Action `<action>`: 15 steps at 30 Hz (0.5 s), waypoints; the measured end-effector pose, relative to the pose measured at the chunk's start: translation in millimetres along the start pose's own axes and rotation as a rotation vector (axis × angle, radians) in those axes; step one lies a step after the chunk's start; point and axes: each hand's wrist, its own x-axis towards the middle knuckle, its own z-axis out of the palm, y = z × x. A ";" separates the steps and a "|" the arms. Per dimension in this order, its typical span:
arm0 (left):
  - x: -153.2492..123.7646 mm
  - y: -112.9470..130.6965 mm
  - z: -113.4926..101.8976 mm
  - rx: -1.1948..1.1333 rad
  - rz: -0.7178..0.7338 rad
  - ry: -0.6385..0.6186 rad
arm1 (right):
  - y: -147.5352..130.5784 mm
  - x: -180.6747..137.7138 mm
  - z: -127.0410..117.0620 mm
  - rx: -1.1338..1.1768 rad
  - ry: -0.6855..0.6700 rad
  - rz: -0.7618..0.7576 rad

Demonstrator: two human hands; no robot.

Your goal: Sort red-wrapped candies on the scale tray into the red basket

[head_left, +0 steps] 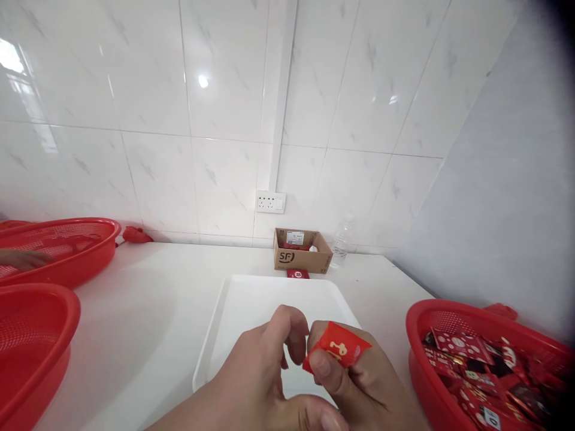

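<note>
My right hand pinches a small red packet with white print between thumb and fingers, held over the near edge of a white tray. My left hand is right beside it, fingers curled inward, fingertips close to the packet's left edge but not clearly gripping it. Both hands hover low over the tray at the bottom centre of the view.
A red basket full of several red packets stands at the right. Two red mesh baskets sit at the left, with another person's hand in the far one. A cardboard box, a red packet and a clear bottle stand by the tiled wall.
</note>
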 end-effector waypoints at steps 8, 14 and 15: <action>5.3 -21.4 4.6 -0.006 0.066 -0.155 | -3.0 -6.8 6.6 -0.095 0.011 0.006; 3.9 -12.2 4.9 -0.137 0.024 -0.180 | -1.3 -8.5 4.3 -0.178 -0.020 -0.072; 3.3 -10.0 4.9 -0.166 0.008 -0.183 | -1.8 -8.3 3.9 -0.180 -0.019 -0.069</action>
